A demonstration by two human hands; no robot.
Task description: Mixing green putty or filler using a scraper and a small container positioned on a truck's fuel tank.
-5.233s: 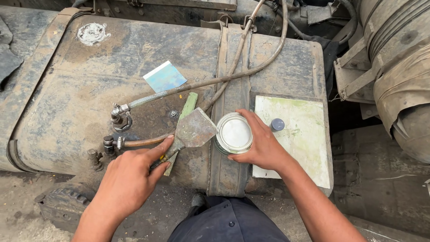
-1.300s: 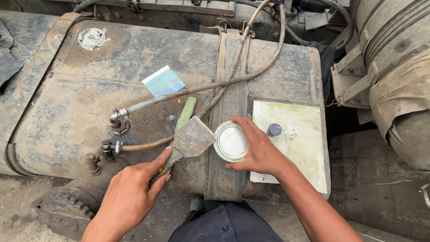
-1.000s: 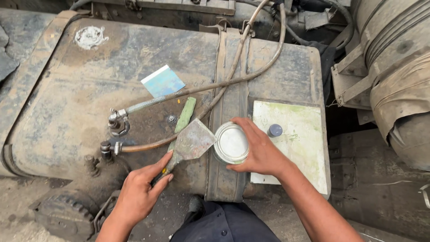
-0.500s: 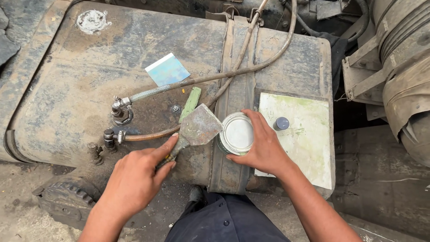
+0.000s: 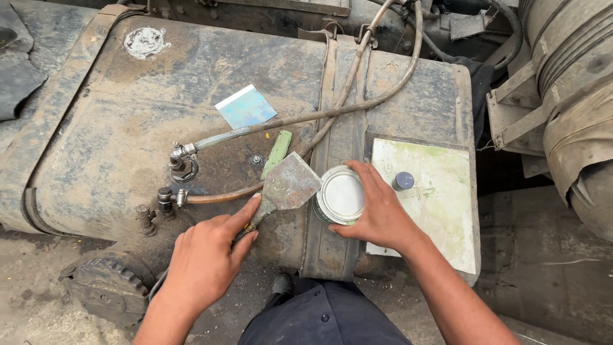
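My left hand (image 5: 207,255) grips the handle of a metal putty knife (image 5: 287,187), whose wide stained blade points up and right towards a small round tin (image 5: 340,195). The blade's right corner sits at the tin's left rim. My right hand (image 5: 377,214) wraps around the tin from the right and holds it on top of a dirty metal tank (image 5: 128,115). The tin's top shows pale and shiny. A green stick (image 5: 276,153) lies on the tank just above the blade.
A white stained board (image 5: 440,211) with a small dark cap (image 5: 403,181) lies right of the tin. A pale blue card (image 5: 245,107) rests on the tank. Hoses (image 5: 306,118) with metal fittings (image 5: 181,160) cross the tank. A strap (image 5: 335,128) bands it.
The view shifts slightly from frame to frame. My left hand has kept hold of the putty knife, its blade staying by the tin's left rim. My right hand stays on the tin.
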